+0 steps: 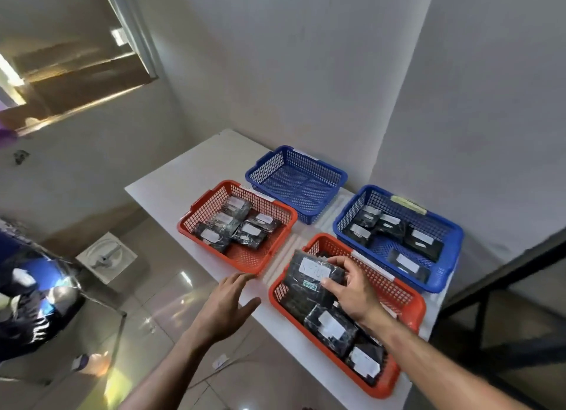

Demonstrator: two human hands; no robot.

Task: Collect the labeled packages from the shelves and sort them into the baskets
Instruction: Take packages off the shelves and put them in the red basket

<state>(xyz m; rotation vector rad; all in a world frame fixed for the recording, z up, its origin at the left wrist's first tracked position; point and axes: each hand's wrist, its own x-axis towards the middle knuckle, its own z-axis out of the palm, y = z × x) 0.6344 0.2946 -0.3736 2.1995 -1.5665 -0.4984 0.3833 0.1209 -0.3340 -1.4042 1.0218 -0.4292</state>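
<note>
My right hand (pixel 352 290) is shut on a black wrapped package (pixel 309 279) with a white label, held over the near red basket (pixel 407 305), which holds several black labeled packages. My left hand (pixel 228 305) hovers open over the table's front edge, holding nothing. The far red basket (pixel 196 216) contains several packages. Several more lie in the right blue basket (pixel 450 253). Nothing lies in the far blue basket (pixel 294 183).
The white table (pixel 171 177) stands in a corner against grey walls. A dark metal shelf frame (pixel 490 287) is at the right. On the tiled floor at the left are a shiny bin with bags (pixel 36 302) and a floor drain (pixel 105 256).
</note>
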